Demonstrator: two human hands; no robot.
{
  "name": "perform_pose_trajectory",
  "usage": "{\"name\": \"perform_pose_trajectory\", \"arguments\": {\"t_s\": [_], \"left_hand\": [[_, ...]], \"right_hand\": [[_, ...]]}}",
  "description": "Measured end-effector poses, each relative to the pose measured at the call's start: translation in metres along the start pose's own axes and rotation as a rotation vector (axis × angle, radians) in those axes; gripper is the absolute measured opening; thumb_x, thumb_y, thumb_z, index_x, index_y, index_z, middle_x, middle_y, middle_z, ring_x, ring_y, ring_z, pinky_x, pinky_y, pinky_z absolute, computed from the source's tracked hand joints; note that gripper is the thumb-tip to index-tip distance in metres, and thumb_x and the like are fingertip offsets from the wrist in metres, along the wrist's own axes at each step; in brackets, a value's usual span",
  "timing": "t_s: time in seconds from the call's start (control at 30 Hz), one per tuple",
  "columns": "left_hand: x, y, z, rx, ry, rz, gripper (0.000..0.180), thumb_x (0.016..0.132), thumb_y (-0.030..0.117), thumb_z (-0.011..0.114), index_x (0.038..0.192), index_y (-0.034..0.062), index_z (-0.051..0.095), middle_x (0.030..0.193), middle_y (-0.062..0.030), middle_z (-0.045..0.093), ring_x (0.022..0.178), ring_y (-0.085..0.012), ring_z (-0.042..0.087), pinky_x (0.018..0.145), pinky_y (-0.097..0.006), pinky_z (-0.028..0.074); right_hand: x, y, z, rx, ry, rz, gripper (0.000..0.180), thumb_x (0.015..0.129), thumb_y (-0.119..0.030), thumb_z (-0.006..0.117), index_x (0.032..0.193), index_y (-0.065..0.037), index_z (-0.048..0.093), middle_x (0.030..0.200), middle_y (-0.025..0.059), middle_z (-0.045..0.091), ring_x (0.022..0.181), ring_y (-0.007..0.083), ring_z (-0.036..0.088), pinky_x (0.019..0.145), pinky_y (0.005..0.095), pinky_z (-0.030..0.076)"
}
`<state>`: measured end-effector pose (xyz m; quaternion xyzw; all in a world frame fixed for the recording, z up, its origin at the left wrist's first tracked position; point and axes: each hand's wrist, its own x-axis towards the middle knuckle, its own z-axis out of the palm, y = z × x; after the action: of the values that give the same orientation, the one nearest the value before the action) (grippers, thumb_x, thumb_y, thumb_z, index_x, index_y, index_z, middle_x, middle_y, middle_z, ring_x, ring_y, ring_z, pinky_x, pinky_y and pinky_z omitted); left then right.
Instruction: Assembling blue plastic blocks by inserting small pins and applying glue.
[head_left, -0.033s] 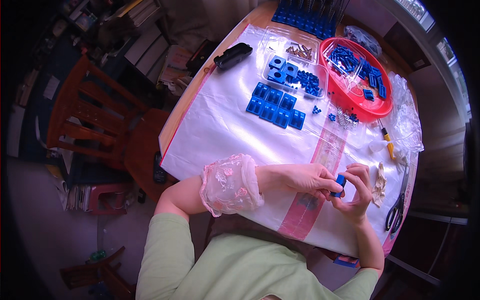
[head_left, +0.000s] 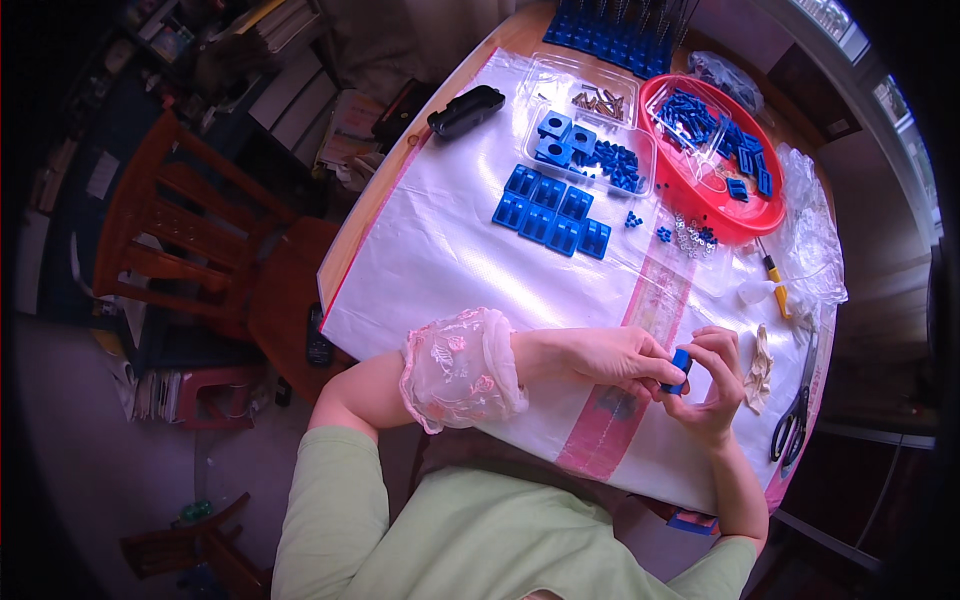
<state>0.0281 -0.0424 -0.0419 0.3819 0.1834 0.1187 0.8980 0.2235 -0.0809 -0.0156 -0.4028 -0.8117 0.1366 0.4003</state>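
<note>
A small blue plastic block is pinched between my two hands above the near right part of the table. My left hand grips its left side with thumb and fingers. From the right, the curled fingers and thumb of my right hand hold the same block. The fingers cover part of it. Farther off, several blue plastic blocks with slots stand in rows on the white covering. Behind them a clear plastic box holds blue blocks with round holes and many small blue pieces.
A red basin of blue parts stands at the back right. Brass-coloured pins lie in another clear container. Small metal pieces, a yellow-handled tool and black-handled scissors lie on the right. A black case sits far left.
</note>
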Motion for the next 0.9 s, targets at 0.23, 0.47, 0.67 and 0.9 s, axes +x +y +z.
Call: {"name": "perform_pose_trajectory", "arguments": {"t_s": [0.23,0.47,0.67,0.9], "left_hand": [[0.0019,-0.0019,-0.0026,-0.011,-0.001,-0.003,0.026,0.094,0.031,0.065,0.105,0.0080,0.072,0.088,0.0038,0.064,0.080,-0.0016,0.057,0.073,-0.018,0.048],[-0.0061,0.0049,0.0028,0.042,-0.021,0.058,0.028,0.093,0.032,0.067,0.104,0.0064,0.072,0.088,0.0030,0.064,0.081,-0.0035,0.057,0.072,-0.021,0.048],[-0.0048,0.0041,0.0024,0.119,0.033,0.087,0.033,0.089,0.037,0.071,0.098,0.0050,0.073,0.082,0.0024,0.064,0.075,-0.0044,0.056,0.068,-0.022,0.046],[-0.0024,0.0024,0.0018,0.158,0.059,0.083,0.034,0.089,0.038,0.071,0.095,0.0044,0.072,0.080,0.0020,0.063,0.072,-0.0043,0.056,0.066,-0.021,0.046]], "right_hand": [[-0.0004,0.0001,0.0020,0.007,0.012,0.011,0.044,0.052,-0.010,0.079,0.092,0.001,0.066,0.088,0.0112,0.056,0.090,0.0300,0.057,0.075,0.0394,0.049],[-0.0005,-0.0004,0.0005,0.005,0.024,-0.001,0.046,0.051,-0.010,0.078,0.094,0.001,0.066,0.090,0.0119,0.058,0.091,0.0305,0.057,0.077,0.0401,0.049],[-0.0038,0.0028,0.0007,-0.003,0.017,-0.007,0.048,0.054,-0.013,0.081,0.097,0.001,0.065,0.091,0.0126,0.057,0.093,0.0306,0.056,0.079,0.0409,0.048],[-0.0073,0.0045,0.0072,0.142,0.064,0.054,0.054,0.054,-0.007,0.079,0.104,-0.001,0.059,0.099,0.0119,0.056,0.099,0.0306,0.054,0.084,0.0407,0.046]]}}
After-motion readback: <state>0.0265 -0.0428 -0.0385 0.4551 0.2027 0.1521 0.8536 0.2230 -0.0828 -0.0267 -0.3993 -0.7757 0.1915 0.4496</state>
